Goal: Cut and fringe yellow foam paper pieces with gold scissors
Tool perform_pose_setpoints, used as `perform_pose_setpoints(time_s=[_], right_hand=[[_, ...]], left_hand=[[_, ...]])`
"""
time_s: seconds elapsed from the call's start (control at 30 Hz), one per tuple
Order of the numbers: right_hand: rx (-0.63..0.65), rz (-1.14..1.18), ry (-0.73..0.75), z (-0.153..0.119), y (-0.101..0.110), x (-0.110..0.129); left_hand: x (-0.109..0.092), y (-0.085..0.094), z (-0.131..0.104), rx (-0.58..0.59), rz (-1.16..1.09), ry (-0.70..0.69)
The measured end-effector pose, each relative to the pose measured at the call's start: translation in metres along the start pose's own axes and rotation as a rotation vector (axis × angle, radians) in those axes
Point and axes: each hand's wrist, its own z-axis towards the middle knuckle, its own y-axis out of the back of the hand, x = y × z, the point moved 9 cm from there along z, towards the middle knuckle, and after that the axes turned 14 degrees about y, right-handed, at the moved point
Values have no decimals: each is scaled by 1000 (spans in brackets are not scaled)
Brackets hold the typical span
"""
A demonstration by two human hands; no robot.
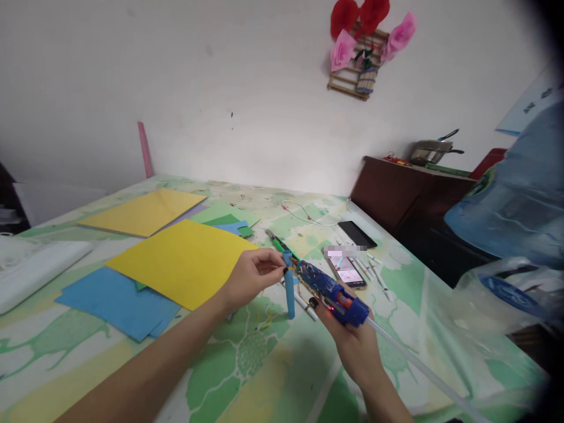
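Note:
My left hand (259,271) pinches a small blue paper piece (289,291) that has a long strip hanging down and a short rolled part at the top. In my right hand (348,329) is a blue hot glue gun (332,292), with a long clear glue stick (423,367) running out of its back. A small red light glows on the gun. Its nozzle points left and sits right at the top of the blue paper; whether they touch I cannot tell. Behind the nozzle lies a green cutter knife (277,242).
Yellow paper sheets (185,264) and blue sheets (118,299) lie on the left. A lit phone (346,270), a dark phone (358,234), several white pens (379,276) and a white cable (308,217) are on the right. A large water bottle (506,194) stands at the far right.

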Motion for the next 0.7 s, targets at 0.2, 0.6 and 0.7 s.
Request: perform_pose_setpoints(time_s=[0.2,0.6,0.7], right_hand=[[18,-6,8,4,0,6],[-16,-601,231,-16,52,21],[74,-836,92,-33,80,-11]], left_hand=[[-1,1,-2,-5,24,-9],[1,-1,0,25,-46,13],[1,-3,0,33,-57,24]])
